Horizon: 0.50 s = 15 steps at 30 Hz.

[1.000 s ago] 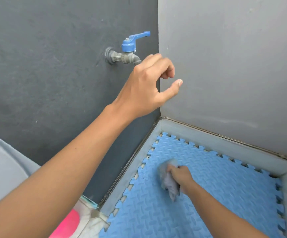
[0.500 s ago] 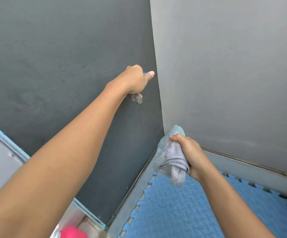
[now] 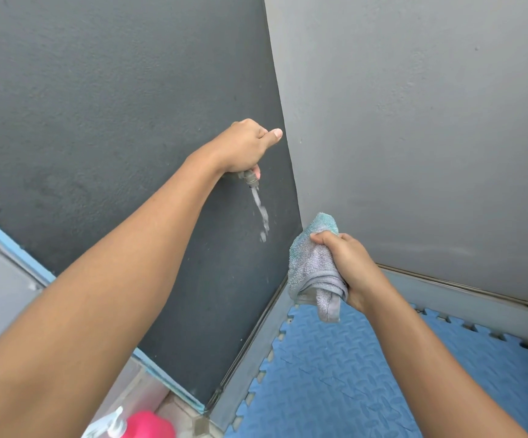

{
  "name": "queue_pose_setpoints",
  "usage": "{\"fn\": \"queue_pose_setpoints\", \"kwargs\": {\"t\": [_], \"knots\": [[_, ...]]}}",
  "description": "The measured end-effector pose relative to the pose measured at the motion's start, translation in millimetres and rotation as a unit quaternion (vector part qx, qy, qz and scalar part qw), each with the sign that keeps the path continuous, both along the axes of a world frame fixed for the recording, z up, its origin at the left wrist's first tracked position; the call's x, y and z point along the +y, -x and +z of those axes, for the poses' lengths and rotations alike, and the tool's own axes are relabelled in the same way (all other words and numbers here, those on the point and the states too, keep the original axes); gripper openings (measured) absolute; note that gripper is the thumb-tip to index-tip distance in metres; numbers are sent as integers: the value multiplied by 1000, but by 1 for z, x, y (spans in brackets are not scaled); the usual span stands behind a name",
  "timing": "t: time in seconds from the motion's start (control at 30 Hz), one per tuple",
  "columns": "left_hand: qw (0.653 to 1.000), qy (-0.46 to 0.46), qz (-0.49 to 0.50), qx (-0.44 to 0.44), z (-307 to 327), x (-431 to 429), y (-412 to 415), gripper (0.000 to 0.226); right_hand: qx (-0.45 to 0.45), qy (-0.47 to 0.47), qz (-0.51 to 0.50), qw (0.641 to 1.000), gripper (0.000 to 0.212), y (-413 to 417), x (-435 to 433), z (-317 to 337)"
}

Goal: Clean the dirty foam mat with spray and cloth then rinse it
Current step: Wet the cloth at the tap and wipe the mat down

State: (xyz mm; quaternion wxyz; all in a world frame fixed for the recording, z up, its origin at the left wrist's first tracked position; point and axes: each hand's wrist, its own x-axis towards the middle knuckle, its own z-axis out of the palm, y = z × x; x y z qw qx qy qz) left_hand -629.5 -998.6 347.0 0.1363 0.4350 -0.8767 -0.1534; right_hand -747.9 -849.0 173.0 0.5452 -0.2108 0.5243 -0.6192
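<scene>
Below, the mat (image 3: 366,384) lies flat in the corner. Right hand (image 3: 348,263) clenches the cloth (image 3: 311,267) above it; left hand (image 3: 243,147) is closed over the tap (image 3: 250,177), water (image 3: 261,213) falling. Best move the cloth under the stream, then squeeze. No writing is readable.

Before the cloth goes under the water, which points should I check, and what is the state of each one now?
1. Water runs from the tap: ok, a thin stream falls.
2. Left hand holds the tap handle: ok, it covers it.
3. Right hand grips the cloth firmly: ok.
4. Cloth is under the stream: not ok, it is to the right of it and lower.
5. Foam mat lies where the water lands: cannot tell.
6. Pink bottle is away from the splash: ok, it is at the bottom edge.
</scene>
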Motion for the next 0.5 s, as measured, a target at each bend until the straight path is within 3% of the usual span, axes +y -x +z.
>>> {"fn": "queue_pose_setpoints", "kwargs": {"t": [0.5], "knots": [[1000,-5,-19,12,0,0,-1,44,9,7,-7,1000,38,6,2,-1]]}}
